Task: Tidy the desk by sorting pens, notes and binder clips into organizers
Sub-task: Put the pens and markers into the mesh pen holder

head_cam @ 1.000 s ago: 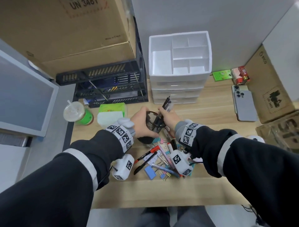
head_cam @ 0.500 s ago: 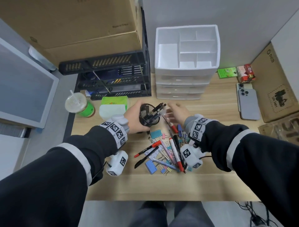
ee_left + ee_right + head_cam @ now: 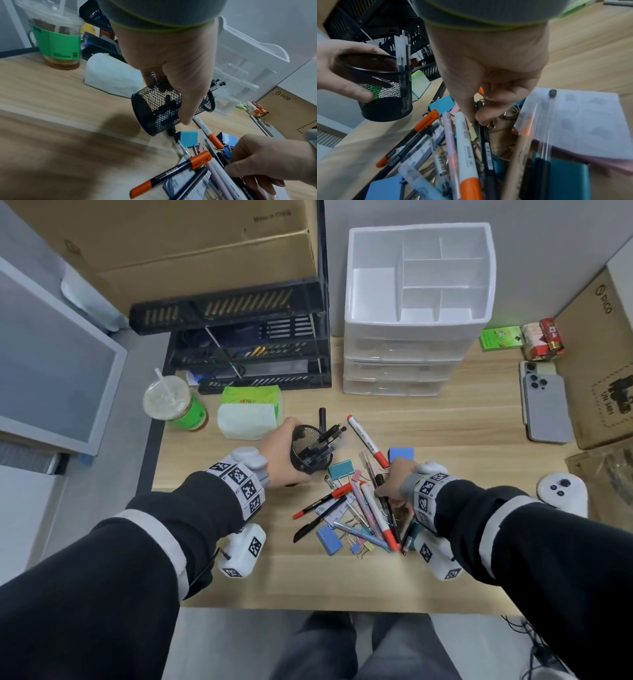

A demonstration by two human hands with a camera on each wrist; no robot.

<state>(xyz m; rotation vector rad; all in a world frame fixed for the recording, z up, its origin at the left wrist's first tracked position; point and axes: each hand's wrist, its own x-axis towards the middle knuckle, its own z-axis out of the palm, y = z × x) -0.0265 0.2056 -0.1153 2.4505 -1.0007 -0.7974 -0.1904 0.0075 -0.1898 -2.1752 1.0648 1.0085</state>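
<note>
My left hand (image 3: 279,455) grips a black mesh pen cup (image 3: 310,451), tilted to the right just above the desk, with several dark pens inside. The left wrist view shows the fingers curled round the mesh cup (image 3: 154,112). My right hand (image 3: 390,484) reaches down into a pile of pens, markers and binder clips (image 3: 356,508). In the right wrist view its thumb and forefinger (image 3: 476,121) pinch a black pen (image 3: 485,142) lying in the pile. A pad of notes (image 3: 582,121) lies just right of it. A red-capped white marker (image 3: 366,440) lies apart behind the pile.
A white drawer organizer (image 3: 419,268) with open top compartments stands at the back. Black file trays (image 3: 246,347), a tissue pack (image 3: 248,416) and a green-sleeved drink cup (image 3: 174,402) are at the back left. A phone (image 3: 544,405) and a white controller (image 3: 561,491) lie at the right.
My right hand left the pens in the mesh cup, drew back to the pile and now pinches a black pen. My left hand kept the cup and lowered it slightly.
</note>
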